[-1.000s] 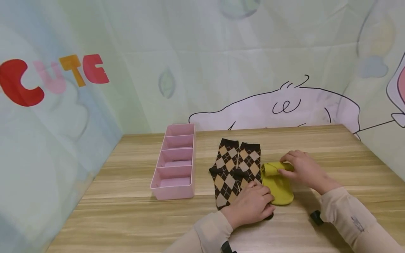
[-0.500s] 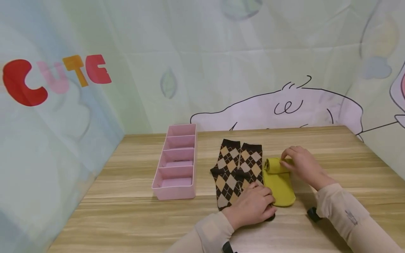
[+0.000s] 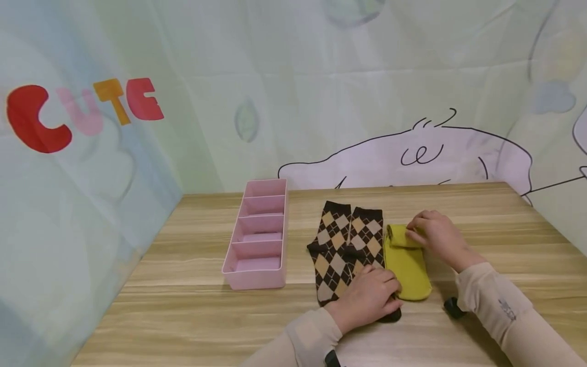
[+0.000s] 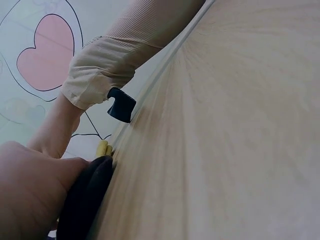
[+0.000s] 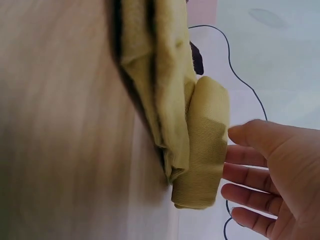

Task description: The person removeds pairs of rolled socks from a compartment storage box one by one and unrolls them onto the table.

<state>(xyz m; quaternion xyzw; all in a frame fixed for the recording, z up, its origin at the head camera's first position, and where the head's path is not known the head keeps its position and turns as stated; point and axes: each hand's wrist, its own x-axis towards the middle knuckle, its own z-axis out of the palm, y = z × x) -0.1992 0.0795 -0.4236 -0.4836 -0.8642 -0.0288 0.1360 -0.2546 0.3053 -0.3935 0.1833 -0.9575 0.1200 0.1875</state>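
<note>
On the table lies a yellow pair of socks (image 3: 409, 272), one layered over the other, with its far end rolled into a thick fold (image 5: 202, 150). My right hand (image 3: 437, 239) touches this roll from its right side, thumb and fingertips right at its edge, the fingers only slightly bent. To the left, a pair of brown-and-tan argyle socks (image 3: 334, 239) lies flat, side by side. My left hand (image 3: 369, 295) rests over their near part, covering some of it. In the left wrist view, its thumb meets a black sock toe (image 4: 87, 200).
A pink organizer box (image 3: 257, 279) with several compartments stands left of the argyle socks. The wooden table (image 3: 183, 306) ends at a printed cloth backdrop (image 3: 220, 127) behind and to the left.
The rolled end of the yellow socks has shifted slightly away and looks flatter. My right hand has moved along with it and its hold has loosened; my left hand stays over the argyle socks.
</note>
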